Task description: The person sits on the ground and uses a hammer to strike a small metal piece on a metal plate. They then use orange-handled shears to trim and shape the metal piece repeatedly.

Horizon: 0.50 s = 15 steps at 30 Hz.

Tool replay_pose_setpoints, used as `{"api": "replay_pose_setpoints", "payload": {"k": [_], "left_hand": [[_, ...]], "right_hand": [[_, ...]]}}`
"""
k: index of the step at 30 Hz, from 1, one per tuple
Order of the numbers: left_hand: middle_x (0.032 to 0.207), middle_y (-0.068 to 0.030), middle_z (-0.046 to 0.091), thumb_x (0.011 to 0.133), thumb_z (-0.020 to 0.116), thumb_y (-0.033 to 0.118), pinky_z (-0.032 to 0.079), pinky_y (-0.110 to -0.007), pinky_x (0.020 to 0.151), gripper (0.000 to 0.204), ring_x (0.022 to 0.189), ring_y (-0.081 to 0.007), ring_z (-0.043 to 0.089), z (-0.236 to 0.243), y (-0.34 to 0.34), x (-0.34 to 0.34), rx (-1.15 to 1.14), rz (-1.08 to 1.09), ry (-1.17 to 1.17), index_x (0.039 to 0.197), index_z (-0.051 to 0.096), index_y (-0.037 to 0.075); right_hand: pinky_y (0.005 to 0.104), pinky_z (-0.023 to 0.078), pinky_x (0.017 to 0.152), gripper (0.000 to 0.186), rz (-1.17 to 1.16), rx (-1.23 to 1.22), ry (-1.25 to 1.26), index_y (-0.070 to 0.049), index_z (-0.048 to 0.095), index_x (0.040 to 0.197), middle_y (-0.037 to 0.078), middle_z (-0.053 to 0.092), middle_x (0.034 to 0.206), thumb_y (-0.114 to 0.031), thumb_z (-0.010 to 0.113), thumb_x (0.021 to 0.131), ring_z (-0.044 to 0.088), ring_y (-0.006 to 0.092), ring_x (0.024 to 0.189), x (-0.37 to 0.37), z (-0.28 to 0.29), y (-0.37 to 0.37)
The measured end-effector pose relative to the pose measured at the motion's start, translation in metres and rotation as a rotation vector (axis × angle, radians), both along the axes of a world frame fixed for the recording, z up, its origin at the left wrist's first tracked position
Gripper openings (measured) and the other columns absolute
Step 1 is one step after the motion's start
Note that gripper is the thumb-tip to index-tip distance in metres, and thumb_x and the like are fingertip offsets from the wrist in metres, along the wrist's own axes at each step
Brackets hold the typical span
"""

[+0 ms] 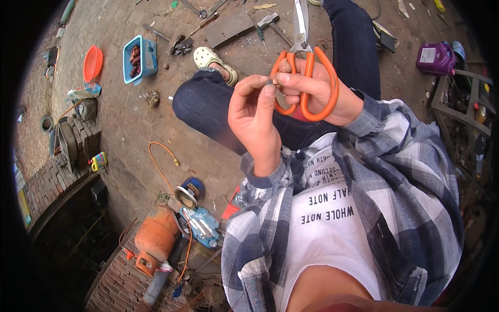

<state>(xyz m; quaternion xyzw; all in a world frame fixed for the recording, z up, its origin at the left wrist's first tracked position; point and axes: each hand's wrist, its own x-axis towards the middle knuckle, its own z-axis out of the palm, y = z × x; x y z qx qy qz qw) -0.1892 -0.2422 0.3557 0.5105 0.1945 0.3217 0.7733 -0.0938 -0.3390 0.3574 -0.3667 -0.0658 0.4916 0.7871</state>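
My right hand (335,96) has a pair of scissors (331,104) hooked in it, the thick orange handles looped around the fingers and the blades pointing away from me. Its thumb and forefinger reach toward the fingertips of my left hand (258,119). Between the left thumb and forefinger is pinched a small dark piece (270,81), too tiny to name. The right fingertips seem to touch it too. Both hands are held above my lap, over my jeans (202,106).
On the ground at the far left stand a blue basket (149,54) with brownish lumps and an orange basin (93,63). A metal plate (230,29) and a hammer (268,21) lie ahead. An orange gas cylinder (157,231) is near left; a purple jug (435,58) stands right by a metal frame (457,112).
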Motion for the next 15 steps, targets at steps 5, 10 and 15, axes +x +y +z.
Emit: {"api": "replay_pose_setpoints", "payload": {"k": [5,10,15], "left_hand": [[0.103,-0.0093,0.065,0.092,0.062,0.006,0.047,-0.027,0.086,0.019,0.093,-0.0137,0.060,-0.0038,-0.0033,0.0023,-0.018,0.018,0.032,0.107,0.063,-0.005],[0.106,-0.0106,0.065,0.092,0.061,0.005,0.048,-0.026,0.084,0.017,0.094,-0.0141,0.061,0.0005,-0.0054,0.0023,0.302,0.056,0.094,0.104,0.065,-0.006],[0.095,-0.0109,0.068,0.093,0.061,0.006,0.051,-0.026,0.078,0.017,0.086,-0.0143,0.063,0.0042,-0.0076,0.0032,0.324,0.186,0.164,0.104,0.065,-0.007]], "right_hand": [[0.0218,0.041,0.059,0.016,-0.008,-0.006,-0.021,-0.004,0.057,0.088,0.000,0.052,0.068,-0.017,0.067,0.090,0.051,0.0075,0.064,-0.0042,0.0040,0.0015],[0.0219,0.042,0.060,0.018,-0.047,-0.032,-0.045,-0.004,0.055,0.087,0.000,0.053,0.069,-0.017,0.068,0.089,0.051,0.0070,0.064,-0.0050,0.0041,0.0014],[0.0255,0.045,0.066,0.036,-0.091,-0.300,-0.504,-0.003,0.050,0.094,0.004,0.055,0.078,-0.027,0.075,0.083,0.054,0.0110,0.072,-0.0050,-0.0008,-0.0059]]}}
